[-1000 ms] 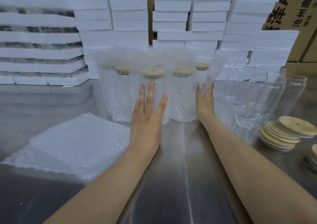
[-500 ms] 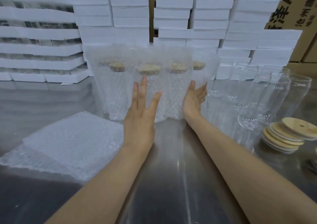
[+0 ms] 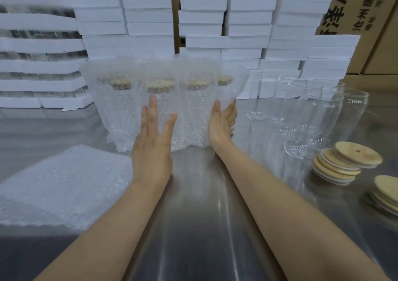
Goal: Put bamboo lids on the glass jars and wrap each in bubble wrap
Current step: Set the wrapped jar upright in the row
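On steel table [image 3: 193, 227]: wrapped jars [image 3: 122, 119]; foam stacks [image 3: 146, 22] behind

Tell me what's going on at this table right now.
A person is packing glass jars. Both hands are open on a row of jars already lidded and wrapped in bubble wrap: the left hand flat against its front, the right hand against its right end. Unwrapped, lidless jars stand to the right beside loose bamboo lids, and a stack of bubble wrap sheets lies to the left on the steel table.
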`<state>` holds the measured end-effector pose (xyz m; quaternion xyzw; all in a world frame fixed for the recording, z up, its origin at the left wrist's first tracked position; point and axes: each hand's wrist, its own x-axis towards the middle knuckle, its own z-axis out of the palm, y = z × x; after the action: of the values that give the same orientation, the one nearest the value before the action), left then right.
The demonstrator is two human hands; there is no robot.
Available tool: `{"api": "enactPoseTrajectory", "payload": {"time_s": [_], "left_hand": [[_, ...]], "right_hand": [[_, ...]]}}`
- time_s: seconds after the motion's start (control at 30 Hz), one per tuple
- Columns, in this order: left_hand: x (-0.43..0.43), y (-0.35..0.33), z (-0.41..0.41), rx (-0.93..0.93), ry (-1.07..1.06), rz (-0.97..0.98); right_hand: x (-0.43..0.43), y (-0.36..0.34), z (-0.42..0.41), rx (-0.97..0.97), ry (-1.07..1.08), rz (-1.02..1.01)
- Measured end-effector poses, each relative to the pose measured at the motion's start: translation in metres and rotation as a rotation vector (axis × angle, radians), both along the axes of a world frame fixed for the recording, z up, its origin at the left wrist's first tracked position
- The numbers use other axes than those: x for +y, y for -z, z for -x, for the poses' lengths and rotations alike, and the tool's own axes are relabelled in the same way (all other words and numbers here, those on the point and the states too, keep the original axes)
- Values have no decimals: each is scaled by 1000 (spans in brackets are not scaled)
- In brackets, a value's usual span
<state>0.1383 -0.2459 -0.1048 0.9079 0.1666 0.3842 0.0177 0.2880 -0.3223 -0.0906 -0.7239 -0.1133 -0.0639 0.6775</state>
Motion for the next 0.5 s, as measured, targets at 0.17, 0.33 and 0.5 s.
{"api": "enactPoseTrajectory", "payload": {"time_s": [0.17,0.33,0.5], "left_hand": [[0,-3,3,58,-2,-38],[-13,-8,11,40,90,-54],[-35,-11,21,49,223,-64]], "right_hand": [[-23,-4,33,-97,26,-150],[-64,11,51,-24,-101,-21],[-83,18,68,25,-91,60]]}}
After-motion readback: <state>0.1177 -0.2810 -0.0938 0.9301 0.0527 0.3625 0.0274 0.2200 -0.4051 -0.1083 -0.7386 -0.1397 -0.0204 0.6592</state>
